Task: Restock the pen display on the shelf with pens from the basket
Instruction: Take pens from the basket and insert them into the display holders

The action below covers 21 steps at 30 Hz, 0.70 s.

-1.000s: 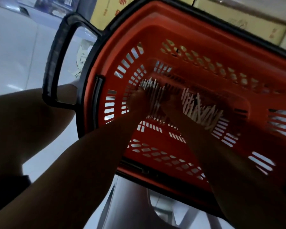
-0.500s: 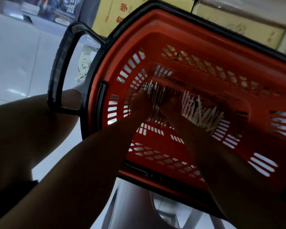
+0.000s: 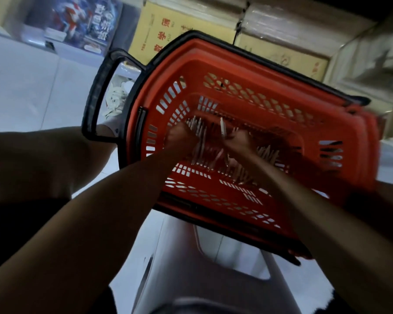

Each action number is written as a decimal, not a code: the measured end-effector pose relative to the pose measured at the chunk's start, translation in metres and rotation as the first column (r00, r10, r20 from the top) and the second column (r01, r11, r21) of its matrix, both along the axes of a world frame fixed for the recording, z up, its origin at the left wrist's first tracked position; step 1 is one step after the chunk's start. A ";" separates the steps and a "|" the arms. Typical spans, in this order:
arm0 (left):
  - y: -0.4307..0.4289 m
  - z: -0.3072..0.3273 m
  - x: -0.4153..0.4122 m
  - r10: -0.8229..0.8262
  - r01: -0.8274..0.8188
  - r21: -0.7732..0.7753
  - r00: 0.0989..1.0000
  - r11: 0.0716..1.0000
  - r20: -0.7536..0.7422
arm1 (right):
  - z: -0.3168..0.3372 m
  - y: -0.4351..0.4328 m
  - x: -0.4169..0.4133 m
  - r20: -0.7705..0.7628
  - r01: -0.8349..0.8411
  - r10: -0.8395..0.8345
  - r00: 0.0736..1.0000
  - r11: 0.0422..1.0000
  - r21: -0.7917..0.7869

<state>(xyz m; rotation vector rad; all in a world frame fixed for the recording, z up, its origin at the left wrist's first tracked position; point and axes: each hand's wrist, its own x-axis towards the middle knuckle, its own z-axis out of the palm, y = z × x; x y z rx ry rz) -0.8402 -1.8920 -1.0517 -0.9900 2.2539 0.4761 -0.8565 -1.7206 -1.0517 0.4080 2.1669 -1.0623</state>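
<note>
An orange shopping basket (image 3: 270, 64) with a black rim and handle sits in front of me, and many white pens (image 3: 267, 155) lie on its bottom. Both my hands reach down inside it. My left hand (image 3: 179, 138) grips a bunch of white pens (image 3: 199, 130) near the basket's left wall. My right hand (image 3: 238, 142) holds a few pens, with one white pen (image 3: 222, 129) sticking up above the fingers. No pen display or shelf is in view.
The black handle (image 3: 95, 96) juts out at the basket's left. A grey plastic stool (image 3: 204, 279) stands under the basket's near edge. Yellow cartons (image 3: 168, 30) and wrapped boxes (image 3: 359, 60) are stacked behind. A white-shoed foot (image 3: 116, 100) rests on the pale tiled floor (image 3: 21, 87).
The view has pulled back from the basket. My right hand has lifted slightly with pens in it, and my left hand has closed around a bunch.
</note>
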 end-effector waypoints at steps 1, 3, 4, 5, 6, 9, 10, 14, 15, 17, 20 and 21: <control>0.005 0.002 -0.008 0.036 -0.029 0.147 0.998 0.989 -0.047 | 0.018 0.002 -0.003 0.008 -0.023 0.023 1.000 0.998 0.061; -0.001 0.027 -0.010 -0.008 0.069 0.376 0.987 0.924 -0.163 | 0.048 0.010 -0.006 -0.048 -0.091 0.101 0.994 0.980 0.178; -0.003 0.045 -0.010 -0.006 0.086 0.415 0.982 0.906 -0.189 | 0.065 0.013 -0.004 -0.074 -0.107 0.124 0.990 0.973 0.203; 0.000 0.064 -0.012 -0.001 0.086 0.430 0.981 0.899 -0.195 | 0.081 0.015 -0.003 -0.087 -0.107 0.129 0.988 0.968 0.227; 0.004 0.082 -0.014 -0.002 0.101 0.456 0.977 0.884 -0.212 | 0.098 0.016 0.001 -0.119 -0.086 0.116 0.986 0.969 0.233; 0.009 0.127 -0.018 0.057 0.066 0.571 0.979 0.818 -0.195 | 0.146 0.020 0.011 -0.223 -0.046 0.094 0.970 0.976 0.211; 0.009 0.144 -0.016 0.103 0.030 0.613 0.978 0.789 -0.180 | 0.163 0.022 0.014 -0.251 -0.029 0.078 0.965 0.981 0.190; 0.008 0.201 -0.002 0.143 0.108 0.694 0.945 0.712 -0.293 | 0.221 0.033 0.031 -0.342 0.040 -0.026 0.939 0.999 0.033; 0.007 0.213 0.007 0.163 0.126 0.706 0.931 0.697 -0.326 | 0.234 0.037 0.036 -0.370 0.046 -0.042 0.928 0.999 0.002; 0.001 0.233 0.030 0.243 0.129 0.737 0.894 0.664 -0.375 | 0.263 0.043 0.051 -0.404 0.061 -0.089 0.911 0.995 -0.082; -0.005 0.251 0.070 0.392 0.086 0.790 0.833 0.607 -0.391 | 0.294 0.052 0.081 -0.411 0.121 -0.219 0.885 0.960 -0.250; -0.005 0.256 0.079 0.432 0.072 0.804 0.813 0.591 -0.390 | 0.302 0.054 0.091 -0.404 0.133 -0.254 0.878 0.943 -0.305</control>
